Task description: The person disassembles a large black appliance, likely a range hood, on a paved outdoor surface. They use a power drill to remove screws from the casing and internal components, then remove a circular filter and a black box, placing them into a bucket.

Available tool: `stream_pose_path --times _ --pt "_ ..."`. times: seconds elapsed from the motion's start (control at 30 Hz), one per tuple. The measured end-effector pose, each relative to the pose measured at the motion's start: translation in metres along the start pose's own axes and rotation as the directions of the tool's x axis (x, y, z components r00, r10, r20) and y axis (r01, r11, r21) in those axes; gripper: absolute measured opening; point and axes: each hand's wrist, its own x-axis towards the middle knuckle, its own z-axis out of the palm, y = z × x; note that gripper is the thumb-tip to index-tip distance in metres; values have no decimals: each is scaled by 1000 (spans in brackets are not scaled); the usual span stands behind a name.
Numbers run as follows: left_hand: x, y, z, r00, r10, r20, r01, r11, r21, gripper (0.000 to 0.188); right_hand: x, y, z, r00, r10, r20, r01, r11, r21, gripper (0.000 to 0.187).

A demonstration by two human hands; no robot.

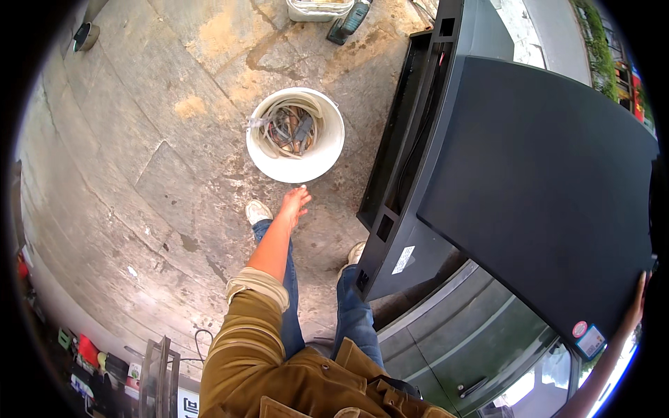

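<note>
Reaching open and empty above the white bucket (pixel 295 135), left hand (pixel 295 204); right hand (pixel 637 301), half cut off, grips the black hatch (pixel 536 188).

One white bucket (pixel 295 136), one raised black car hatch (pixel 536 188), two white shoes (pixel 258 211) and two hands (pixel 295 203)

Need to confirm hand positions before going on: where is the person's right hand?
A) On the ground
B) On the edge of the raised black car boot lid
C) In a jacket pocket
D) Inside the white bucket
B: the right hand rests against the edge of the raised black boot lid, while the left hand hangs free above the concrete, near the white bucket.
</note>
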Motion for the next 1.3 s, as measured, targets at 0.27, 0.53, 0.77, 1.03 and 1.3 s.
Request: stream_pose_path --times 0.27,0.53,0.77,1.03,1.3 --pt "-150 -22 -14 988 135 -69 -118 970 212 45 -18 -171 25 990 133 50 -142 890 433 52" --pt "-306 -3 -145 918 332 -218 -272 925 266 42 -21 -260 9 985 -96 -140 146 902 406 51" --pt "-440 11 -256 779 499 -381 -391 860 327 38 -31 -350 -32 992 -51 -112 75 972 224 60" --pt "-455 104 -388 789 427 -441 -240 876 419 40 -47 -433 -48 996 11 -85 12 965 264 63" --pt "-497 308 -398 785 531 -319 -383 821 423 39 -49 -474 -62 996 81 -36 -73 977 203 64"
